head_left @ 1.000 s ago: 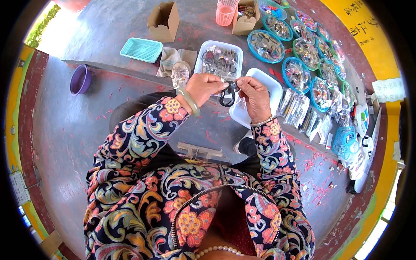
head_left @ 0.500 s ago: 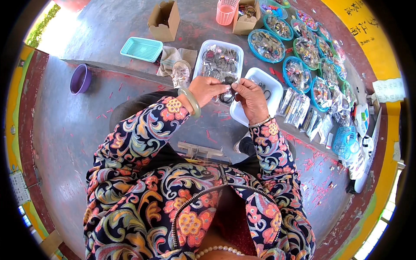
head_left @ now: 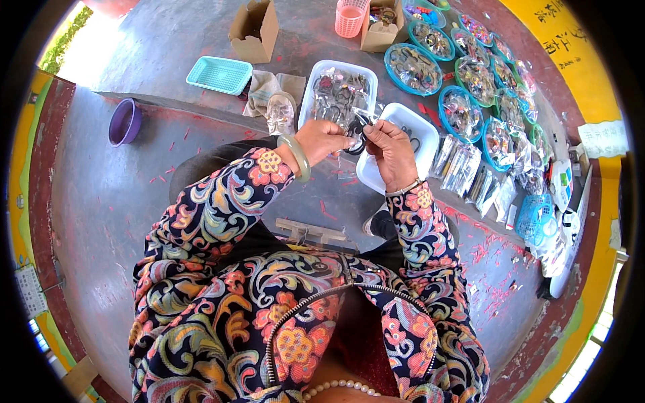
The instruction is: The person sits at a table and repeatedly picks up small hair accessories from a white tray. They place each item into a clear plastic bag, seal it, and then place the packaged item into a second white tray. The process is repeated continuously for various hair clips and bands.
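Both hands are raised in front of me, over the near edges of two white trays. Between them is a small clear plastic bag with a black looped thing like a hair tie in or against it. My left hand, a pale bangle on its wrist, pinches the lower left side. My right hand pinches the upper right part between thumb and fingers. Behind my left hand, the left white tray is filled with bagged pieces. Beside my right hand, the right white tray holds several loose black loops.
Several round blue and green baskets of small goods stand at the right. Bagged packets lie in front of them. Farther left are a cardboard box, a turquoise basket, a cloth and a purple basin.
My hands have moved slightly apart. The clear bag now shows above and between my fingers, and the black loop has shifted down toward my left fingertips.
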Motion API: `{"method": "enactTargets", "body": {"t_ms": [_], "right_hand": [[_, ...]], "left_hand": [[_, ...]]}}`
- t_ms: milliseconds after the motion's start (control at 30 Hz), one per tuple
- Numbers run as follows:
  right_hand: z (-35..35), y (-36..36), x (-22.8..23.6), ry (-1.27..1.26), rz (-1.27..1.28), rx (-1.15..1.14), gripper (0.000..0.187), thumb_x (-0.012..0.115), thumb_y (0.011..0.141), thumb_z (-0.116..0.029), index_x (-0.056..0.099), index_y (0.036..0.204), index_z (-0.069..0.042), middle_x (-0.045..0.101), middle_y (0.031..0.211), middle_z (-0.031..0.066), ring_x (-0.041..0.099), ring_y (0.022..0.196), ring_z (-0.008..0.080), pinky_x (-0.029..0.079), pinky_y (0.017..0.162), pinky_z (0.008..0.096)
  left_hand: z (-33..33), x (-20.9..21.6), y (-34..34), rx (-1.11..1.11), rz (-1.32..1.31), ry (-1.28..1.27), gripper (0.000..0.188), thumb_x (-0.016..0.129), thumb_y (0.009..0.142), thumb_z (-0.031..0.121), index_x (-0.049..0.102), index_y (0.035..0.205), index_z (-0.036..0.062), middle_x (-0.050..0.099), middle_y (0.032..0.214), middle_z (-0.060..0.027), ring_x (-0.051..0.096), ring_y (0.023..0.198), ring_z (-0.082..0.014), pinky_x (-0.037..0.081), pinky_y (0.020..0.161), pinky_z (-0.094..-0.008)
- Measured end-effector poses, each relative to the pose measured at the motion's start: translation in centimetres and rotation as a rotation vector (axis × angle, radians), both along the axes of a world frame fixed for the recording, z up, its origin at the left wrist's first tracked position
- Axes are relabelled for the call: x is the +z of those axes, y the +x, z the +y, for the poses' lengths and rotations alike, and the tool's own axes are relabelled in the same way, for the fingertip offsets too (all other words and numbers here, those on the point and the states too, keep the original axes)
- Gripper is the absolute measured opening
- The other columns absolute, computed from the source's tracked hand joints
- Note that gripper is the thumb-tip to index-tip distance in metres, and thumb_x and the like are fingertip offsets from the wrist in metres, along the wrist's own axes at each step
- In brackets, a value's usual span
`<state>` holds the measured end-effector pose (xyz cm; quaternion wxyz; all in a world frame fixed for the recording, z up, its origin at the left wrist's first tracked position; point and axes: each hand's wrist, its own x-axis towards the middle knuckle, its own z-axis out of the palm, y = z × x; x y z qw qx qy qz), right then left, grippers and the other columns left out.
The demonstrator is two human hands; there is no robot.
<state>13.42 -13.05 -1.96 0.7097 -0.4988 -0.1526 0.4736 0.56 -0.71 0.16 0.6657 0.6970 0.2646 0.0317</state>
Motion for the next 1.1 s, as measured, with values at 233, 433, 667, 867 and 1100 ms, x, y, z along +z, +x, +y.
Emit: {"method": "enactTargets", "body": {"t_ms": [233, 433, 667, 867, 1100], "right_hand": [[0.0, -0.2, 0.2, -0.013, 0.004, 0.007, 0.012, 0.066, 0.076, -0.013, 0.058, 0.069, -0.007, 0.051, 0.059, -0.0033, 0.042, 0.051, 0.0053, 0.032, 0.049, 0.0191], [0.0, 0.3, 0.2, -0.1, -0.041, 0.124, 0.011, 0.064, 0.077, -0.012, 0.058, 0.07, -0.006, 0.053, 0.061, -0.0022, 0.044, 0.052, 0.0051, 0.033, 0.048, 0.0183], [0.0, 0.2, 0.2, -0.064, -0.02, 0.026, 0.008, 0.064, 0.077, -0.012, 0.059, 0.075, -0.005, 0.055, 0.062, -0.0013, 0.046, 0.053, 0.0061, 0.034, 0.049, 0.0186], [0.0, 0.8, 1.5, 0.091, -0.295, -0.07, 0.028, 0.064, 0.073, -0.004, 0.055, 0.1, -0.003, 0.056, 0.092, 0.0038, 0.052, 0.074, 0.0088, 0.04, 0.061, 0.0197], [-0.4, -0.1, 4.0, 0.094, -1.686, 0.051, 0.032, 0.067, 0.062, -0.004, 0.058, 0.093, -0.008, 0.056, 0.094, 0.0088, 0.055, 0.083, 0.0274, 0.046, 0.07, 0.0345]], "left_hand": [[0.4, -0.5, -0.2, -0.028, 0.031, 0.087, 0.034, 0.063, 0.076, 0.031, 0.063, 0.073, -0.0025, 0.058, 0.058, -0.006, 0.053, 0.053, -0.0096, 0.042, 0.049, -0.0235], [0.0, -0.7, -0.3, 0.02, 0.036, 0.09, 0.034, 0.063, 0.075, 0.032, 0.063, 0.071, -0.0017, 0.058, 0.058, -0.0053, 0.052, 0.052, -0.0093, 0.041, 0.049, -0.0236], [0.6, -1.6, -0.1, -0.029, 0.074, -0.138, 0.028, 0.066, 0.076, 0.025, 0.062, 0.082, -0.0024, 0.059, 0.069, -0.0032, 0.05, 0.06, -0.0077, 0.039, 0.055, -0.0201], [1.2, -0.2, -0.1, 0.121, -0.006, -0.504, 0.021, 0.064, 0.078, 0.016, 0.06, 0.083, -0.0034, 0.06, 0.074, -0.0062, 0.052, 0.062, -0.0103, 0.041, 0.059, -0.0213], [1.6, 0.3, -0.3, 0.149, -0.06, -0.666, 0.015, 0.059, 0.079, 0.009, 0.059, 0.087, -0.0037, 0.06, 0.078, -0.0091, 0.051, 0.061, -0.0117, 0.041, 0.058, -0.0232]]}}
